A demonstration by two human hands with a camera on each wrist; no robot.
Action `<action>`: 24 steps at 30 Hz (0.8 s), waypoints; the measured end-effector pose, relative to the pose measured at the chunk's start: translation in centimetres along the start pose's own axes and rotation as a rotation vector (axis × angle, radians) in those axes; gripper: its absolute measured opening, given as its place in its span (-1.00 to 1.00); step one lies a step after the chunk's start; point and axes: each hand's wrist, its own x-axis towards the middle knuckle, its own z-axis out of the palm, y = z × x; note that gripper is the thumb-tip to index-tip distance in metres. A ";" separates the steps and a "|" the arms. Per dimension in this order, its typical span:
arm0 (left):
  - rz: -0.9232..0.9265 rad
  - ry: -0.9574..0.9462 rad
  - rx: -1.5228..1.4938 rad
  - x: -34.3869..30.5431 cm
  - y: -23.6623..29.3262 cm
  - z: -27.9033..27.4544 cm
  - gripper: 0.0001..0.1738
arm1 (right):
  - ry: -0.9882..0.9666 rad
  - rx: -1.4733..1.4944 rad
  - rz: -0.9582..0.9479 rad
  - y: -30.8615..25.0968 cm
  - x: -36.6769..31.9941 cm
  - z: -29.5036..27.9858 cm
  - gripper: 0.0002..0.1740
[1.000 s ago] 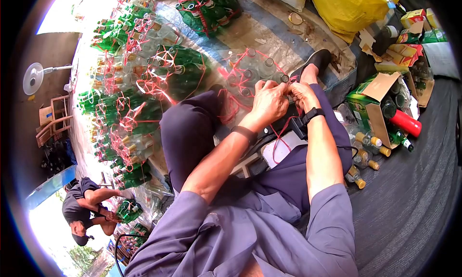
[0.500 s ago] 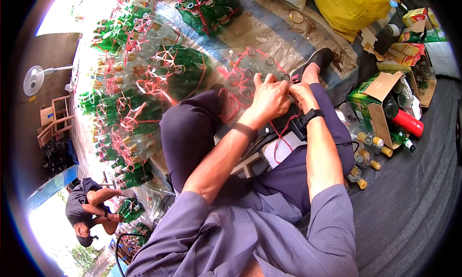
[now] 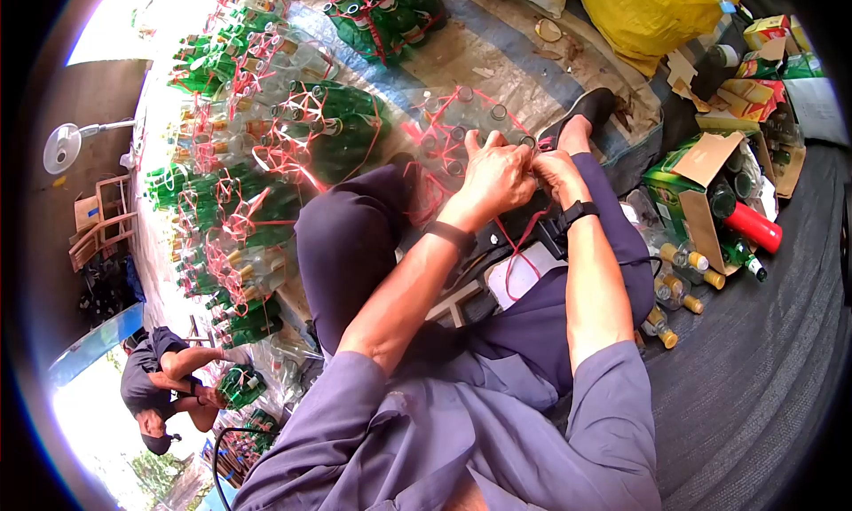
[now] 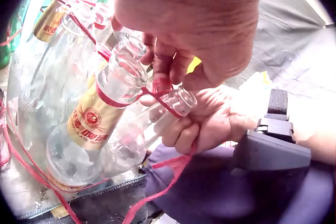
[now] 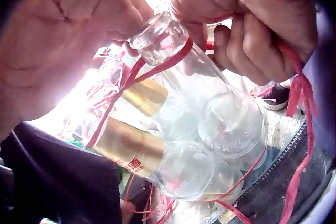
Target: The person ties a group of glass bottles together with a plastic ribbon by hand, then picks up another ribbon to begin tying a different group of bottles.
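A bundle of clear glass bottles [image 3: 479,113] stands between the knees, its necks linked by red plastic twine [image 5: 180,56]. One bottle, gold-labelled [image 4: 92,121], leans near the left hand [image 3: 499,184]. That hand reaches over the necks from above, its fingertips pinching the twine beside a bottle mouth. Across from it, the right hand [image 3: 559,176] curls its fingers round the twine, behind a bottle neck [image 5: 157,38] looped by the same strand. A loose end [image 5: 302,166] hangs from the right hand. In the head view the left hand partly hides the nearest necks.
Tied bundles of green bottles [image 3: 342,129] crowd the left side. On the right are an opened carton [image 3: 701,165], a red cylinder [image 3: 750,227] and loose gold-capped bottles [image 3: 679,289]. A yellow sack [image 3: 648,19] lies beyond the foot. Another person [image 3: 155,378] squats at lower left.
Both hands stay at the same bottle neck. The left hand's upper fingers have lifted and spread slightly, and the right hand has turned a little, its fingers now less visible.
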 end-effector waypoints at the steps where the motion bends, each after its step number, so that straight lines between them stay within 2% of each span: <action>1: -0.003 -0.006 -0.001 0.0 0.0 -0.1 -0.84 | -0.005 0.018 0.006 -0.2 -0.2 -0.1 -0.87; 5: -0.002 -0.035 -0.039 -0.1 0.2 -0.7 -0.81 | -0.051 -0.164 -0.120 -0.5 0.0 -1.0 -0.87; 7: 0.009 -0.020 -0.034 -0.2 0.1 -0.6 -0.79 | -0.043 -0.380 -0.245 -0.3 0.8 -1.1 -0.86; 8: 0.018 -0.006 -0.030 -0.2 0.0 -0.5 -0.77 | -0.043 -0.379 -0.245 -0.1 1.0 -1.3 -0.86; 10: 0.019 0.028 0.010 -0.3 0.0 -0.3 -0.76 | 0.031 -0.619 -0.240 -1.5 0.1 -1.3 -0.82; 11: 0.020 0.062 0.049 -0.4 0.1 -0.3 -0.75 | 0.031 -0.618 -0.240 -2.1 -0.5 -1.1 -0.82; 13: 0.005 0.109 0.084 -0.5 0.2 -0.3 -0.76 | 0.091 -0.795 -0.241 -3.0 -1.7 -1.0 -0.76; 17: -0.007 0.222 0.062 -0.7 0.2 -0.8 -0.78 | 0.120 -0.843 -0.198 -4.4 -3.3 -0.7 -0.70; 19: -0.031 0.215 0.056 -1.1 0.4 -1.2 -0.79 | 0.059 -0.848 -0.193 -4.7 -3.4 -0.8 -0.67; 24: -0.098 0.192 0.073 -2.0 1.1 -1.2 -0.82 | 0.049 -0.836 -0.243 -4.9 -3.6 -1.0 -0.70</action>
